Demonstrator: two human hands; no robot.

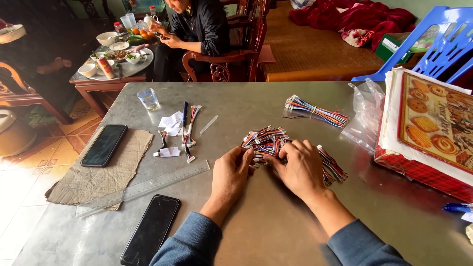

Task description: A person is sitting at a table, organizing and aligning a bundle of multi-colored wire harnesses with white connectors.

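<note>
Far to the left of the left hand a dark phone [104, 145] lies face up on a frayed cardboard sheet [106, 170]. A second phone [151, 230] lies nearer the person, left of the left forearm. Between them a clear ruler [143, 187] runs on a diagonal, its far end pointing toward the left hand. Beyond the ruler, ahead and left of that hand, are paper scraps [170, 121], a blue pen [185, 114], a few short wire leads [189, 133] and a small glass [149, 99].

The left hand [231, 170] rests on the metal table [276, 216], fingers curled and pinched at the near left edge of the wire pile [268, 139]; what exactly they grip cannot be told. The pile lies just ahead of both hands, touching both. Its wires are thin, striped red, blue, white and orange, with small white plastic plugs at the ends.

The right hand [300, 167] lies over the pile's right half, fingers bent down into the wires, closed on some of them. The pile's long axis runs left to right, trailing out past the right hand toward the person's right. Neither hand is clearly nearer.

Ahead and right of the right hand lies a tied wire bundle [315, 111], then a clear bag [367, 116] and a biscuit tin [433, 133], glossy and rectangular.
</note>
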